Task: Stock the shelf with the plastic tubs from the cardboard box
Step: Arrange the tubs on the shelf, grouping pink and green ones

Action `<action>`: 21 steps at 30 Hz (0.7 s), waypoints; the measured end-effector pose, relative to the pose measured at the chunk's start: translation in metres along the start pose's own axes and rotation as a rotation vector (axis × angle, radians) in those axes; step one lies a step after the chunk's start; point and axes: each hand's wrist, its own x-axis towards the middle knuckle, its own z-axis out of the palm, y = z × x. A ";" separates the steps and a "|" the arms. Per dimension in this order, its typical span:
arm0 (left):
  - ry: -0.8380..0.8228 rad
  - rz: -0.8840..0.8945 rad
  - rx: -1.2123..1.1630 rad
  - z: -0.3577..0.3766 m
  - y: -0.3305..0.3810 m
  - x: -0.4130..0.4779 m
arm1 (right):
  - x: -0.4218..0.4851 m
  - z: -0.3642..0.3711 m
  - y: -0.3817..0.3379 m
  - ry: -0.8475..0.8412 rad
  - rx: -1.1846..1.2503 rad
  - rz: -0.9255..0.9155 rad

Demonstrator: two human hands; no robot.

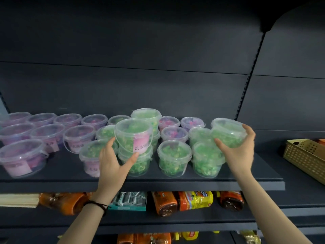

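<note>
Left hand (112,162): fingers (110,143) spread wide, grasping the labelled tub (132,136) between fingers and thumb. It is clear and lidded, holds green pieces, and has a pink label facing out. It sits directly over a lower tub (137,164).
Right hand (241,152): fingers (248,131) curved round a second tub (227,133), green-filled and tilted, above the shelf (175,182).
Pink-filled tubs (17,155): left of the left fingers.

Your left hand (111,162) holds the labelled tub (130,132): clear, green-yellow fill, pink label (141,142) with dark characters. Your right hand (241,147) holds the plain tub (226,131): clear, green fill. Pink tubs (21,155) toward the shelf (158,184) left edge: pink-purple fill. Shelf dark slate grey. Basket (304,155) past its right edge: gold, dotted holes. Packets (195,199) below: orange, yellow.
</note>
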 end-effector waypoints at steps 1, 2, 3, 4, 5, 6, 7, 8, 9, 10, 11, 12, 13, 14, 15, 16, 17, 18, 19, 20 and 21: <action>0.006 -0.025 -0.028 0.004 0.002 0.000 | 0.004 -0.006 0.008 0.008 -0.002 0.036; 0.018 -0.033 -0.031 0.007 0.004 0.000 | 0.007 -0.011 0.017 0.012 0.005 0.073; 0.027 -0.031 -0.026 0.009 0.005 0.000 | 0.009 -0.015 0.024 0.016 0.019 0.107; 0.031 -0.028 -0.036 0.011 0.005 0.002 | 0.012 -0.019 0.031 0.024 0.029 0.132; 0.027 -0.030 -0.067 0.012 0.006 0.003 | 0.014 -0.021 0.036 0.034 0.025 0.146; 0.018 -0.033 -0.110 0.014 0.007 0.003 | 0.017 -0.023 0.041 0.039 0.004 0.154; 0.007 -0.035 -0.147 0.016 0.007 0.003 | 0.018 -0.024 0.047 0.034 -0.029 0.160; 0.000 -0.035 -0.169 0.018 0.009 0.004 | 0.019 -0.024 0.052 0.020 -0.062 0.170; 0.002 -0.036 -0.174 0.020 0.011 0.005 | 0.019 -0.024 0.059 -0.004 -0.090 0.183; 0.012 -0.034 -0.171 0.022 0.013 0.005 | 0.018 -0.023 0.066 -0.035 -0.113 0.199; 0.027 -0.027 -0.166 0.024 0.015 0.007 | 0.016 -0.023 0.073 -0.066 -0.129 0.212; 0.040 -0.019 -0.165 0.026 0.017 0.008 | 0.015 -0.022 0.080 -0.095 -0.136 0.215; 0.051 -0.014 -0.165 0.028 0.018 0.010 | 0.015 -0.021 0.086 -0.120 -0.129 0.211; 0.058 -0.010 -0.164 0.030 0.018 0.011 | 0.015 -0.019 0.089 -0.148 -0.102 0.204; 0.062 -0.007 -0.162 0.031 0.017 0.012 | 0.018 -0.018 0.091 -0.188 -0.059 0.198; 0.061 -0.004 -0.159 0.031 0.016 0.013 | 0.022 -0.017 0.090 -0.243 -0.014 0.197; 0.055 -0.002 -0.158 0.031 0.014 0.015 | 0.027 -0.018 0.090 -0.306 0.014 0.208; 0.048 -0.001 -0.161 0.031 0.013 0.016 | 0.032 -0.020 0.089 -0.366 0.014 0.227; 0.043 -0.002 -0.164 0.031 0.012 0.016 | 0.036 -0.022 0.087 -0.412 -0.009 0.245; 0.042 -0.003 -0.166 0.031 0.011 0.017 | 0.039 -0.024 0.085 -0.435 -0.042 0.250; 0.042 -0.007 -0.168 0.031 0.010 0.017 | 0.040 -0.025 0.081 -0.429 -0.072 0.230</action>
